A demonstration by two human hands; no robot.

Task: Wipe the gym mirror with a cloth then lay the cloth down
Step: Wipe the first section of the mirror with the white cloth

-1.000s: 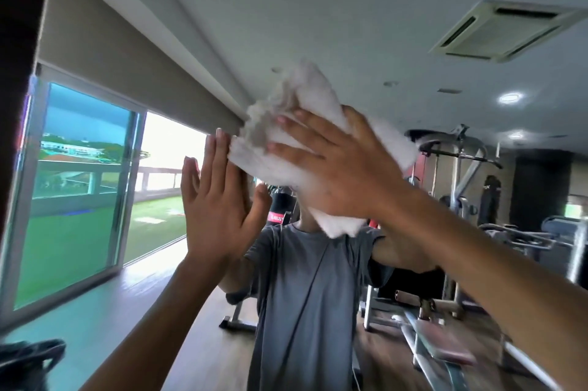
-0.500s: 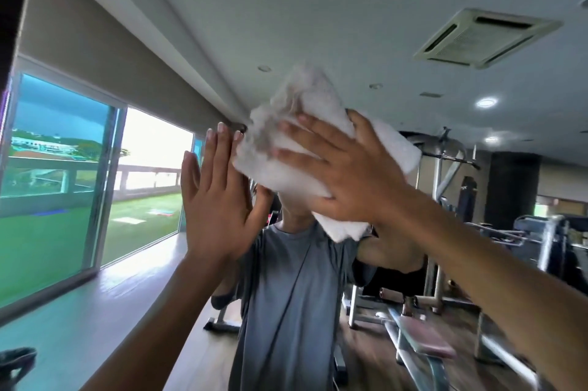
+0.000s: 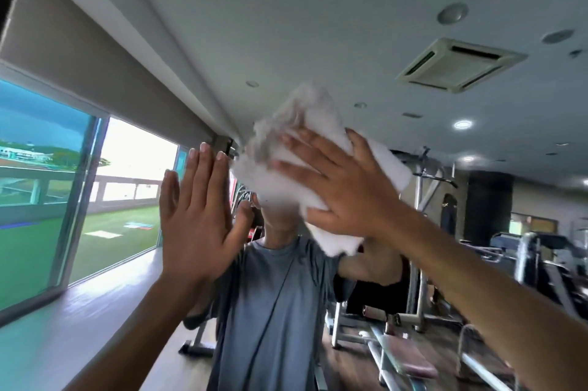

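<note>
Fingers (image 3: pixel 305 149) of right hand (image 3: pixel 346 190) spread flat on bunched white cloth (image 3: pixel 375 164) against mirror (image 3: pixel 318 24), left hand (image 3: pixel 194 215) beside it, fingers together, palm on glass

A ceiling air vent (image 3: pixel 458 66), large windows (image 3: pixel 41 193) and weight machines (image 3: pixel 423 231) fill the gym.

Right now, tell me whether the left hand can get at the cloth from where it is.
Probably yes. The left hand is open and flat on the mirror, its fingertips just beside the left edge of the white cloth that the right hand presses to the glass. Nothing sits between them.
</note>
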